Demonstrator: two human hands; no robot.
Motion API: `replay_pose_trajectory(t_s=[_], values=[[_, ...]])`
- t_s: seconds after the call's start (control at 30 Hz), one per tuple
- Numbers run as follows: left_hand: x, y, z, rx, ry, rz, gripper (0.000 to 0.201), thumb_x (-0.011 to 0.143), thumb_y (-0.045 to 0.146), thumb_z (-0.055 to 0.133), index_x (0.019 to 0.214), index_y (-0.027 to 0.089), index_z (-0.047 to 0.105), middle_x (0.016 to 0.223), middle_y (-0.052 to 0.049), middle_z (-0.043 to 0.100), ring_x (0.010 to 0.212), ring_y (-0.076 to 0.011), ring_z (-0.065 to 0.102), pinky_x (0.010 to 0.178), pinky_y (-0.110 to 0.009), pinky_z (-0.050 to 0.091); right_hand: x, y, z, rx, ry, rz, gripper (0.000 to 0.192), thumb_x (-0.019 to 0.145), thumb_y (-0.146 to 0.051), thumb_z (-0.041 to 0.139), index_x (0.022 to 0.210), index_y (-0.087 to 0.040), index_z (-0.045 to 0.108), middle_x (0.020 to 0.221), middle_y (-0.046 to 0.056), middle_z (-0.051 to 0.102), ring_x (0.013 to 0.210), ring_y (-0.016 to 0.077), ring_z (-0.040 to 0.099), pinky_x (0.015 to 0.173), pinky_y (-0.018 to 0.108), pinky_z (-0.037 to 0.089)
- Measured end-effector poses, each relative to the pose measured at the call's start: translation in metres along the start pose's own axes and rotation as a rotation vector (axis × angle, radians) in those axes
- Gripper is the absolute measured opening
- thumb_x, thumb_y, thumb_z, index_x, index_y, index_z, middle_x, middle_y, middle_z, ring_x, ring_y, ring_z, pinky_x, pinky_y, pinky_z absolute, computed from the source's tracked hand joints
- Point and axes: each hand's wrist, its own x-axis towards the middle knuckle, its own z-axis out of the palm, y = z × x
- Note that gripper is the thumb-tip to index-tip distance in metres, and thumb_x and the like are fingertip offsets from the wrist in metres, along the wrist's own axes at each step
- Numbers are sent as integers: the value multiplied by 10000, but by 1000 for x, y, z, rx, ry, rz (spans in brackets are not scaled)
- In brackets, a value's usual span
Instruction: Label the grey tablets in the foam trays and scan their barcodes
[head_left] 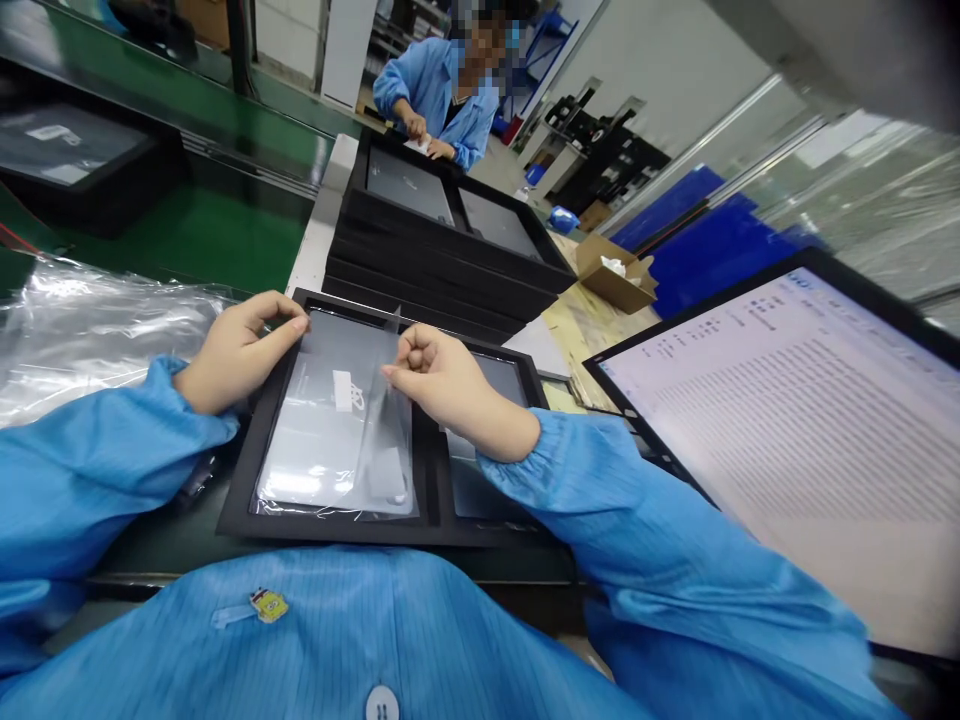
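You have bright, diffuse light. Note white glare on the device (311, 435), centre left, and the plastic (97, 335), left. The monitor (795, 460), right, glows; its text is blurred. Edges show wide-angle stretch; the upper-right corner is dark and unfocused.

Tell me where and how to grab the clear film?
Best, I think: pinch the film by its raised right edge, coming from the right, where the right hand is. That part stands up, while the rest looks nearly flat on the tablet.
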Motion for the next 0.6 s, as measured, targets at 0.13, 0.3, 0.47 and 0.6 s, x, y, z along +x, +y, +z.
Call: replay_pose_trajectory(t_s=[0.13, 0.3, 0.47, 0.6], values=[[-12, 29, 1, -204, -270, -74, 618, 903, 752, 559, 1098, 167, 606, 869, -75, 669, 831, -225, 646, 786, -360, 539, 13, -29, 30, 141, -50, -162, 296, 827, -212, 711, 825, -237, 415, 643, -84, 517, 539, 86, 504, 537, 215, 427], [-16, 41, -8, -149, -290, -136, 578, 894, 750, 569, 841, 174, 575, 691, -22, 530, 631, -154, 502, 576, -274, 417, 28, -48, 59, 235, -196, -191, 335, 848, -234, 778, 838, -236, 444, 654, -82, 532, 586, 99, 586, 571, 207, 502], [-17, 43, -18, -139, -416, -330, 369, 845, 534, 666, 738, 181, 648, 655, -51, 624, 601, -187, 585, 583, -302, 478, 38, -34, 42, 242, -134, -152, 276, 899, -223, 722, 859, -225, 449, 757, -39, 660, 688, 110, 665, 625, 205, 543], [-21, 39, -14, -226, -320, -363, 254, 824, 401, 611, 667, 201, 626, 811, -84, 735, 880, -278, 721, 899, -445, 591, 32, -21, 16, -46, -47, -33, 246, 925, -245, 720, 806, -199, 510, 632, -36, 635, 529, 98, 600, 501, 187, 456]])
